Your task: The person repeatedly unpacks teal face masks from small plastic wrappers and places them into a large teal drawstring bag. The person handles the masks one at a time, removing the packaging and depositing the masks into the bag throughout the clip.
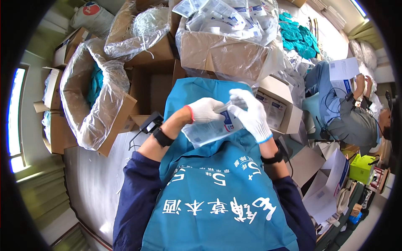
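Observation:
I hold a clear plastic pouch [206,134] with a printed blue and red label over my teal apron [217,175]. My left hand [205,110], in a white knit glove with a red cuff, is closed on the pouch's upper left edge. At the upper right edge, my right hand [252,115], in a white glove with a blue cuff, has its fingers curled in and pinches the plastic. The pouch hangs tilted between both hands. What lies inside it is hard to make out.
Ahead stands a large lined carton [222,54] heaped with similar pouches. Left of it are a lined carton [90,121] with teal items and another lined carton [157,48]. An opened white box [289,119] of pouches sits at right, near a seated person [351,121] handling a white carton.

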The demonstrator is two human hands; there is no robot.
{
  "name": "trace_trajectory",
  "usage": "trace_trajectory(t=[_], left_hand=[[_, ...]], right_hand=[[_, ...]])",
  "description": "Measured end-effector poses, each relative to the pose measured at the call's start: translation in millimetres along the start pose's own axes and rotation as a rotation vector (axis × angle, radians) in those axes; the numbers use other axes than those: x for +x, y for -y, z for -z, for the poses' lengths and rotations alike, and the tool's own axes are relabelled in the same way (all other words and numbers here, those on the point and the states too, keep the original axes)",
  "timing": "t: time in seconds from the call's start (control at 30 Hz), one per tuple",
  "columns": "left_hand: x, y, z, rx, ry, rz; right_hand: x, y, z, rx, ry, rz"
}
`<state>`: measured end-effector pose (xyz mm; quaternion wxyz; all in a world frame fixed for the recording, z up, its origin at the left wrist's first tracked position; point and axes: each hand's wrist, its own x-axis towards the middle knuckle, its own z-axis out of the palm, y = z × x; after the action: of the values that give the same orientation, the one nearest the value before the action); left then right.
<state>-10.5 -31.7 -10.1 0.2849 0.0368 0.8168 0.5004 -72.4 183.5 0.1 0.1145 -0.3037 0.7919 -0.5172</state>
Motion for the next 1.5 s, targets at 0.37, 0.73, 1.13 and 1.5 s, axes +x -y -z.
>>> trace_trajectory(t=[0.37, 0.73, 1.13, 1.5], left_hand=[[4, 36, -50, 0.302, -0.473, -0.101], [0, 19, -54, 0.409, -0.59, -0.163], [-22, -1, -54, 0.152, -0.514, -0.106], [-22, -1, -77, 0.645, -0.468, -0.555]], right_hand=[[-16, -52, -23, -0.316, -0.119, 0.238], [-10, -55, -12, -0.028, 0.019, -0.174], [-19, -24, -15, -0.06, 0.214, -0.22], [-32, -55, -61, 0.052, 0.04, -0.447]])
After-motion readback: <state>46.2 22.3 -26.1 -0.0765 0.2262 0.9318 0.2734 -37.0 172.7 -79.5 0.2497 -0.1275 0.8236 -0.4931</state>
